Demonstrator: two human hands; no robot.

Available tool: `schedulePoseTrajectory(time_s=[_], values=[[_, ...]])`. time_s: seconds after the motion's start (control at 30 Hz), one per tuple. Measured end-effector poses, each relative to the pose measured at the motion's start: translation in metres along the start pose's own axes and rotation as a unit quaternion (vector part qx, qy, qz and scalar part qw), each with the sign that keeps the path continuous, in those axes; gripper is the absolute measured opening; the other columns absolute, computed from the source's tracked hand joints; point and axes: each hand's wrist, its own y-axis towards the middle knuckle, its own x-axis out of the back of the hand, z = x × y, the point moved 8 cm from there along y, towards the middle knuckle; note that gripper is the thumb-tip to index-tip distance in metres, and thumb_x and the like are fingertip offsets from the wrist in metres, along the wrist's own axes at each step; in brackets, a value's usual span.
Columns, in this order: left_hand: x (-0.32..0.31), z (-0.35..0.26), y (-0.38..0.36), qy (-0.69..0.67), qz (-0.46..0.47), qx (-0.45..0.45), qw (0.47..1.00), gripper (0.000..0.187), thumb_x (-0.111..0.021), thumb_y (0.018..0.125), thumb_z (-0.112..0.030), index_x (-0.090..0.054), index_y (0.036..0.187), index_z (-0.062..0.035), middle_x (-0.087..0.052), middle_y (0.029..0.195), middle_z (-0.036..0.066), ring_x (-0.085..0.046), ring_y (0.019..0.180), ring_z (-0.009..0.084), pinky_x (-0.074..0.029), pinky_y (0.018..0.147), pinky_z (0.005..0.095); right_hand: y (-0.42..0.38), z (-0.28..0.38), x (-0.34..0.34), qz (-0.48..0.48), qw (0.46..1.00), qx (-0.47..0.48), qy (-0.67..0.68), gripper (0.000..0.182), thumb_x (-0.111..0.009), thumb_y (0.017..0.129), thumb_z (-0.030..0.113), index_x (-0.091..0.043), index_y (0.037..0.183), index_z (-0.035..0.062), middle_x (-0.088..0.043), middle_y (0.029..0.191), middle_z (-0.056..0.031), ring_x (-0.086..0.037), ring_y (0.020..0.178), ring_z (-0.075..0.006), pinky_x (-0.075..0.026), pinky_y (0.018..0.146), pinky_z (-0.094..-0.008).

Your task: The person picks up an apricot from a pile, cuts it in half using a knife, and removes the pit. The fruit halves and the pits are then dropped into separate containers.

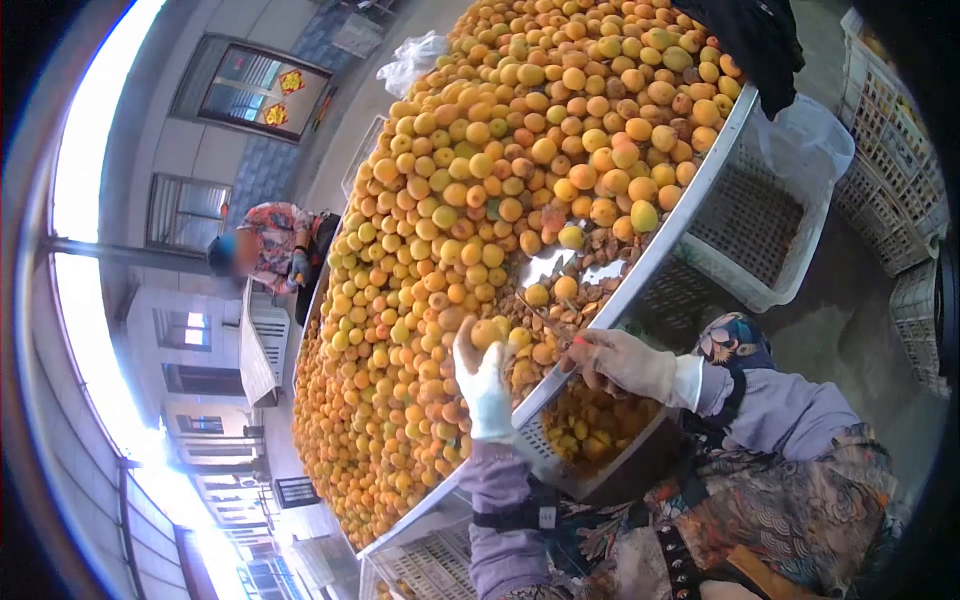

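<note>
My left hand (pixel 485 380), in a white glove with bare fingertips, is closed around an apricot (pixel 487 333) over the near edge of the heap. To its right, my right hand (pixel 630 364), also gloved, grips a thin tool (pixel 545 316). A small red part shows at its fingers, and the narrow end points toward the apricot; its exact kind is too fine to make out. Loose apricots (pixel 430 210) cover the large metal-rimmed table (pixel 690 205). Brown pits (pixel 597 298) lie near the rim. Below my hands, a white crate (pixel 540 452) holds cut apricot pieces (pixel 600 425).
An open plastic crate (pixel 765 275) stands beside the table, with stacked crates (pixel 885 150) farther right. Dark cloth (pixel 755 45) hangs over the table corner. Across the heap is another person (pixel 275 245) wearing gloves. A white plastic bag (pixel 412 62) lies at the far side.
</note>
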Motion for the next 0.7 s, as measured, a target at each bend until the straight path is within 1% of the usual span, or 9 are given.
schedulePoseTrajectory(time_s=[0.07,0.13,0.2,0.33,0.4,0.47,0.53,0.63,0.7], values=[[-0.010,-0.010,-0.038,-0.101,0.005,0.041,0.994,0.053,-0.053,0.084,0.000,-0.035,0.134,-0.0004,-0.045,0.124,0.013,-0.052,0.108,0.0233,-0.046,0.094,0.0374,-0.001,-0.001,-0.007,0.022,0.999,-0.005,-0.029,0.039,-0.045,0.094,0.044,-0.060,0.096,0.0083,-0.053,0.064,0.0026,-0.044,0.050,-0.0047,-0.037,0.045,-0.0179],[-0.009,-0.011,-0.068,-0.147,0.024,0.021,0.989,0.057,-0.056,0.083,-0.004,-0.033,0.135,-0.0006,-0.045,0.124,0.013,-0.052,0.109,0.0247,-0.044,0.095,0.0396,-0.006,-0.010,-0.020,0.083,0.995,-0.047,-0.031,0.035,-0.042,0.095,0.039,-0.060,0.096,0.0087,-0.052,0.063,0.0023,-0.043,0.049,-0.0052,-0.037,0.045,-0.0179],[-0.007,-0.007,-0.096,-0.209,0.030,0.024,0.977,0.061,-0.058,0.083,-0.011,-0.031,0.137,0.0004,-0.045,0.126,0.014,-0.050,0.112,0.0256,-0.041,0.098,0.0411,-0.020,-0.010,-0.033,0.098,0.992,-0.059,-0.056,0.035,-0.039,0.096,0.037,-0.060,0.096,0.0088,-0.050,0.062,0.0022,-0.040,0.048,-0.0057,-0.035,0.043,-0.0192],[0.003,0.010,-0.136,-0.246,0.021,0.026,0.969,0.064,-0.060,0.084,-0.014,-0.030,0.138,-0.0010,-0.045,0.129,0.015,-0.049,0.114,0.0270,-0.038,0.100,0.0406,-0.047,-0.031,-0.060,0.149,0.983,-0.066,-0.091,0.041,-0.037,0.095,0.041,-0.060,0.097,0.0072,-0.045,0.059,0.0033,-0.036,0.045,-0.0063,-0.029,0.040,-0.0211],[0.003,0.012,-0.150,-0.255,0.021,0.015,0.967,0.065,-0.061,0.084,-0.014,-0.028,0.139,-0.0023,-0.045,0.130,0.016,-0.049,0.114,0.0284,-0.037,0.102,0.0406,-0.066,-0.036,-0.075,0.208,0.970,-0.101,-0.072,0.043,-0.038,0.095,0.043,-0.060,0.096,0.0064,-0.042,0.057,0.0040,-0.035,0.044,-0.0058,-0.028,0.039,-0.0213],[0.002,0.014,-0.159,-0.265,0.043,0.020,0.963,0.066,-0.061,0.084,-0.016,-0.028,0.140,-0.0029,-0.045,0.131,0.016,-0.049,0.114,0.0285,-0.035,0.102,0.0396,-0.074,-0.044,-0.079,0.206,0.967,-0.124,-0.081,0.044,-0.039,0.095,0.045,-0.060,0.095,0.0064,-0.040,0.055,0.0046,-0.033,0.043,-0.0057,-0.026,0.039,-0.0217],[0.003,0.018,-0.167,-0.271,0.043,0.032,0.961,0.067,-0.063,0.083,-0.020,-0.030,0.139,-0.0035,-0.045,0.130,0.016,-0.050,0.114,0.0281,-0.037,0.100,0.0386,-0.081,-0.042,-0.082,0.217,0.963,-0.102,-0.122,0.045,-0.039,0.095,0.047,-0.060,0.094,0.0070,-0.039,0.054,0.0049,-0.032,0.042,-0.0058,-0.025,0.038,-0.0220],[0.003,0.021,-0.175,-0.302,0.056,0.041,0.951,0.067,-0.068,0.081,-0.026,-0.035,0.135,-0.0040,-0.047,0.128,0.015,-0.050,0.113,0.0280,-0.038,0.099,0.0386,-0.088,-0.051,-0.081,0.216,0.964,-0.098,-0.116,0.048,-0.038,0.094,0.050,-0.059,0.094,0.0072,-0.039,0.054,0.0051,-0.032,0.042,-0.0058,-0.025,0.038,-0.0223],[0.002,0.021,-0.181,-0.317,0.062,0.048,0.945,0.066,-0.067,0.081,-0.025,-0.035,0.135,-0.0036,-0.047,0.128,0.015,-0.050,0.114,0.0284,-0.038,0.099,0.0390,-0.092,-0.057,-0.080,0.214,0.963,-0.106,-0.128,0.048,-0.038,0.094,0.050,-0.059,0.094,0.0073,-0.040,0.054,0.0051,-0.032,0.042,-0.0057,-0.025,0.038,-0.0221]])
